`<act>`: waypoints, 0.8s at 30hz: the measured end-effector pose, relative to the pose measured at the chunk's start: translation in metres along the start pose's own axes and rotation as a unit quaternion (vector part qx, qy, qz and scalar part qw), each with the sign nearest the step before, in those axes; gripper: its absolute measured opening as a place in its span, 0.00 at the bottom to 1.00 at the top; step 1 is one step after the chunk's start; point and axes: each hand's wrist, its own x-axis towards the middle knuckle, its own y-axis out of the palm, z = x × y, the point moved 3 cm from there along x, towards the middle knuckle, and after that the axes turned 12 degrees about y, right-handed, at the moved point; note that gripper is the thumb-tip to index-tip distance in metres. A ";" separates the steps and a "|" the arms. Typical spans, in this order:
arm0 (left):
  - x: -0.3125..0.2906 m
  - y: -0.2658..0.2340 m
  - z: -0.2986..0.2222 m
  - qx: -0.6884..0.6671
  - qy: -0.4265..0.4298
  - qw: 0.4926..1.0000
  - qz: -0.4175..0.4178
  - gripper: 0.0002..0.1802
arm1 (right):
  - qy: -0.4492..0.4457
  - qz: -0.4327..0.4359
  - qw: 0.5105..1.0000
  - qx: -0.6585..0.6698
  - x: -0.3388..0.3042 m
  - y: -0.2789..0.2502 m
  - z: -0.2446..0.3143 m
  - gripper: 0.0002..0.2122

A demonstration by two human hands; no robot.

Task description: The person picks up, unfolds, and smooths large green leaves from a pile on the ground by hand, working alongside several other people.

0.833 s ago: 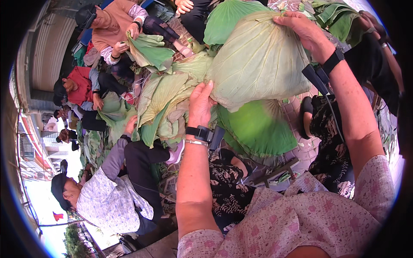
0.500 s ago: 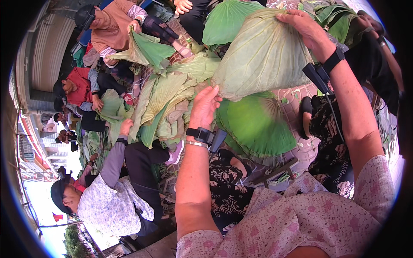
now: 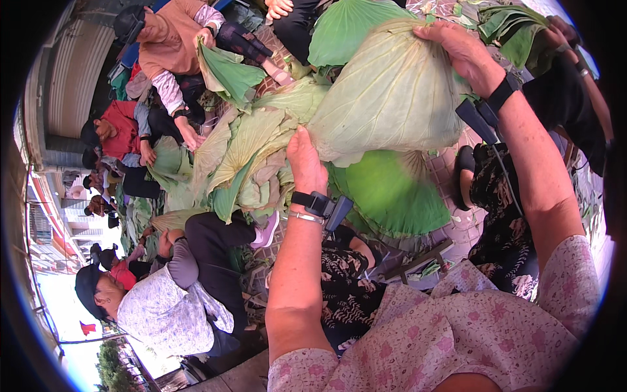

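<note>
A large pale green lotus leaf (image 3: 392, 91), folded into a fan shape with its veins showing, is stretched between my two hands. My left hand (image 3: 307, 160) pinches its lower left corner, thumb up. At its upper right tip my right hand (image 3: 457, 52) grips the gathered end. Below the held leaf, a bright green lotus leaf (image 3: 395, 196) lies spread over a stack near my knees. To the left is a heap of yellowish, folded leaves (image 3: 251, 153). Another green leaf (image 3: 356, 29) shows beyond the held one, partly hidden by it.
Co-workers sit along the left, one in an orange top (image 3: 173, 46) holding a green leaf (image 3: 228, 73), one in a patterned vest (image 3: 166, 310). At the right, another person's hand holds a leaf bundle (image 3: 513, 29). A low wooden frame (image 3: 421, 261) stands by my legs on the brick paving.
My left hand has moved left and slightly down, drawing the leaf's corner along. The co-worker in the vest has pulled an arm back from the heap; the one in orange reaches toward it.
</note>
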 end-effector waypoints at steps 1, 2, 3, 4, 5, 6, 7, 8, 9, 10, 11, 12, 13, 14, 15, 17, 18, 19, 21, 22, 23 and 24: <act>0.001 -0.001 0.001 0.000 0.000 1.000 -0.001 0.14 | 0.009 0.009 1.000 0.003 -0.001 0.002 -0.001 0.08; 0.002 -0.004 0.001 0.018 0.013 1.000 -0.013 0.15 | 0.009 0.012 1.000 0.003 -0.004 0.006 0.001 0.08; 0.004 -0.008 0.001 0.037 0.025 0.999 -0.025 0.16 | 0.009 0.015 1.000 0.007 -0.008 0.010 0.003 0.08; 0.005 -0.013 0.001 0.038 0.026 0.999 -0.027 0.16 | 0.010 0.018 1.000 0.011 -0.010 0.014 0.004 0.08; 0.006 -0.012 -0.001 0.054 0.032 0.998 -0.023 0.16 | 0.010 0.017 1.000 0.011 -0.010 0.013 0.004 0.08; 0.006 -0.012 -0.003 0.071 0.038 0.997 -0.018 0.17 | 0.007 0.022 1.000 0.014 -0.010 0.013 0.004 0.09; 0.007 -0.012 -0.004 0.072 0.038 0.997 -0.018 0.17 | 0.003 0.028 0.999 0.018 -0.009 0.013 0.005 0.12; 0.003 0.001 -0.010 0.021 0.002 1.000 0.005 0.17 | 0.004 0.024 1.000 0.017 -0.008 0.009 0.003 0.12; -0.001 0.010 -0.015 -0.028 -0.031 0.999 0.024 0.18 | 0.006 0.023 1.000 0.017 -0.006 0.007 0.001 0.10; -0.004 0.012 -0.018 -0.028 -0.031 0.999 0.024 0.18 | 0.009 0.022 1.000 0.016 -0.003 0.005 -0.002 0.09; -0.008 0.018 -0.019 -0.062 -0.069 0.994 0.065 0.22 | 0.009 0.021 1.000 0.016 -0.002 0.003 -0.002 0.09; -0.010 0.023 -0.018 -0.096 -0.107 0.984 0.105 0.27 | 0.012 0.017 0.999 0.030 0.000 0.000 -0.002 0.09; -0.010 0.022 -0.014 -0.097 -0.108 0.984 0.106 0.27 | 0.015 0.012 0.999 0.043 0.001 -0.004 -0.003 0.10; -0.010 0.019 -0.011 -0.065 -0.099 0.985 0.125 0.26 | 0.015 0.014 0.999 0.044 0.003 -0.003 -0.003 0.10; -0.011 0.017 -0.008 -0.032 -0.091 0.985 0.143 0.26 | 0.008 0.009 0.999 0.045 0.004 -0.003 -0.003 0.10; -0.011 0.011 -0.004 -0.021 -0.069 0.991 0.109 0.22 | 0.002 0.005 0.999 0.046 0.005 -0.002 -0.004 0.10; -0.010 0.008 -0.003 -0.010 -0.048 0.996 0.075 0.18 | 0.000 -0.004 0.999 0.051 0.004 -0.002 -0.004 0.10; -0.008 0.005 0.000 -0.010 -0.048 0.996 0.075 0.18 | -0.003 -0.013 0.998 0.056 0.004 -0.002 -0.004 0.10; -0.004 0.002 -0.001 0.011 0.011 0.998 0.055 0.18 | 0.004 -0.011 0.999 0.050 0.007 -0.002 -0.005 0.11; -0.003 -0.001 -0.001 0.011 0.012 0.998 0.055 0.18 | 0.011 -0.007 0.999 0.045 0.008 -0.001 -0.005 0.11; -0.003 0.001 -0.004 -0.001 -0.006 0.998 0.055 0.20 | 0.012 -0.007 0.999 0.045 0.009 -0.002 -0.008 0.11; -0.004 0.004 -0.007 -0.013 -0.023 0.998 0.054 0.22 | 0.012 0.011 0.998 0.060 0.009 -0.003 -0.011 0.12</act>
